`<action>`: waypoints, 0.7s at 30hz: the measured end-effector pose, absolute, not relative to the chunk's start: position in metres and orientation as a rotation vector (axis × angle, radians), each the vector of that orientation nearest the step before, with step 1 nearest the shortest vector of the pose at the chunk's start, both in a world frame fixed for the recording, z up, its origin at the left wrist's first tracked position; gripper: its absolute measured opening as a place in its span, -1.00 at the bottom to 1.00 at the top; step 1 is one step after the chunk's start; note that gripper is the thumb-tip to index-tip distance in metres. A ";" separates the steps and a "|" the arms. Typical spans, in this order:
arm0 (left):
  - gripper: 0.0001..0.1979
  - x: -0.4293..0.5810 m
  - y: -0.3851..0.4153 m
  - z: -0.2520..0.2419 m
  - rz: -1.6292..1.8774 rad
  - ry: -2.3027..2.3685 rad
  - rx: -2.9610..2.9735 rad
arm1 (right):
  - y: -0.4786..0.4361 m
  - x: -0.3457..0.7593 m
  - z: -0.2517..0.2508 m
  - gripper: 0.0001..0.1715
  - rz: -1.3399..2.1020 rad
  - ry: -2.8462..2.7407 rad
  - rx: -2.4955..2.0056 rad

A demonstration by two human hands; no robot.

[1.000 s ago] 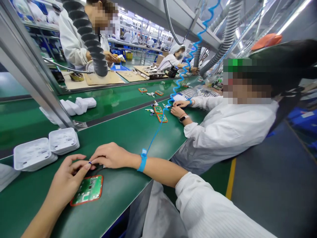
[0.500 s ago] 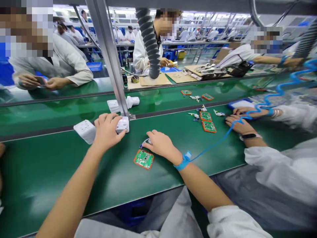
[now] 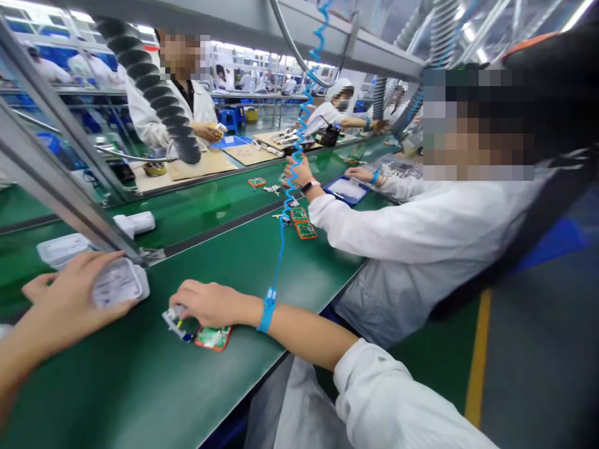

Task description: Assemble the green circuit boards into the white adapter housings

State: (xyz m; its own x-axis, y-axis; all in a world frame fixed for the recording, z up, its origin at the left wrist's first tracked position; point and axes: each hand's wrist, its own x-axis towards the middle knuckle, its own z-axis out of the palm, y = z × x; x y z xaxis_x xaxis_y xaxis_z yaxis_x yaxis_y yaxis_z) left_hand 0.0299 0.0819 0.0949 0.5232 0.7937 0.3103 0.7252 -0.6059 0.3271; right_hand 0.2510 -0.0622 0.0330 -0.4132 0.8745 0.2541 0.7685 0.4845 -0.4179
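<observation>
My left hand (image 3: 70, 302) grips a white plastic housing (image 3: 120, 284) between thumb and fingers, its hollow inner side facing me. My right hand (image 3: 208, 304) is closed at the fingertips on a small white part with wires (image 3: 176, 324), which has a blue tip and a touch of yellow. Just under that hand, a green circuit board with an orange rim (image 3: 214, 338) lies on the green work surface (image 3: 116, 386); the hand hides its upper edge. A blue wrist strap (image 3: 267, 312) with a coiled cord is around my right wrist.
White housings (image 3: 65, 249) lie behind the metal post (image 3: 70, 181). Two orange-rimmed boards (image 3: 306, 230) and small white parts lie farther right. A co-worker (image 3: 397, 234) sits at my right, by a blue tray (image 3: 346, 190). A grey hose (image 3: 154, 93) hangs ahead.
The view has turned right. The housing in my left hand now shows its hollow inside. My right hand now has the small wired part out at its fingertips. The co-worker's near hand has reached forward.
</observation>
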 end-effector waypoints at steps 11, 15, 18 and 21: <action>-0.22 -0.006 0.001 -0.019 0.624 1.143 2.617 | -0.064 0.236 0.024 -0.65 0.220 -2.502 -1.379; -0.18 -0.002 -0.002 -0.014 0.660 1.045 2.524 | -0.058 0.232 0.021 -0.67 0.303 -2.367 -1.313; -0.17 -0.002 -0.013 -0.005 0.648 0.957 2.511 | -0.062 0.227 0.021 -0.76 0.394 -2.295 -1.196; -0.13 -0.001 -0.023 -0.002 0.606 0.856 2.474 | -0.064 0.224 0.018 -0.82 0.428 -2.158 -1.187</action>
